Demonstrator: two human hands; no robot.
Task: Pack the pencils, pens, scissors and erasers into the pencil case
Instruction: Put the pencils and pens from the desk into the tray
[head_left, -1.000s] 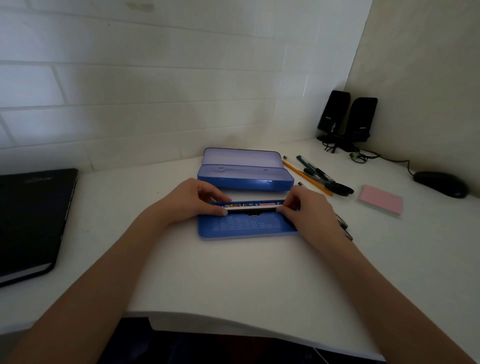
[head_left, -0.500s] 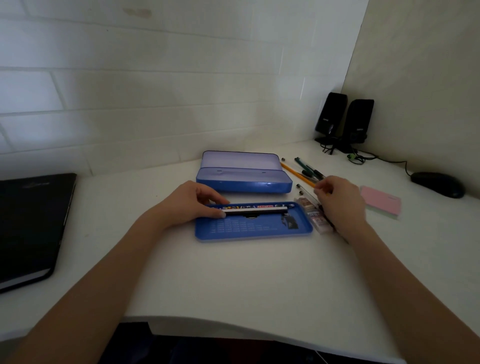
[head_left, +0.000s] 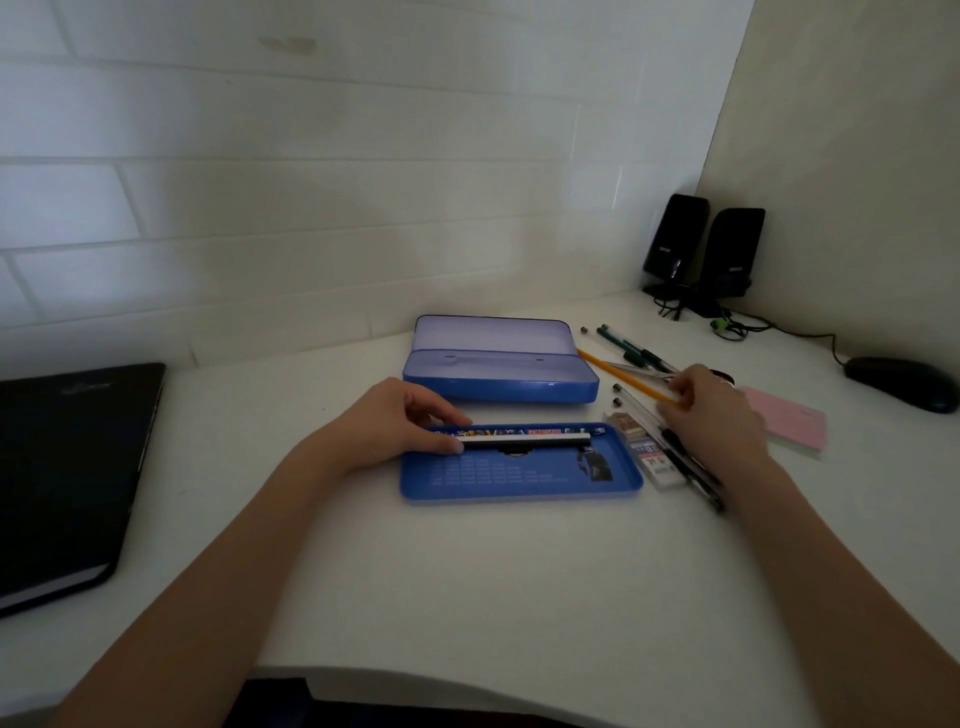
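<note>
Yellow pencil (head_left: 631, 383) pinched in right hand (head_left: 714, 415) fingers (head_left: 680, 391), beside pencil case (head_left: 501, 382)

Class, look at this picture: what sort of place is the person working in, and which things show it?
Probably a home desk or study corner: a closed laptop, two small speakers and a computer mouse sit on a white desk against a tiled wall.

Your white desk (head_left: 467, 597) has a lot sitting on it: open blue pencil case (head_left: 498, 371), its blue tray (head_left: 519, 480) in front, pens and pencils (head_left: 623, 358) to the right, pink notepad (head_left: 784, 426), mouse (head_left: 901, 382), speakers (head_left: 701, 249), black laptop (head_left: 57, 467) far left.
</note>
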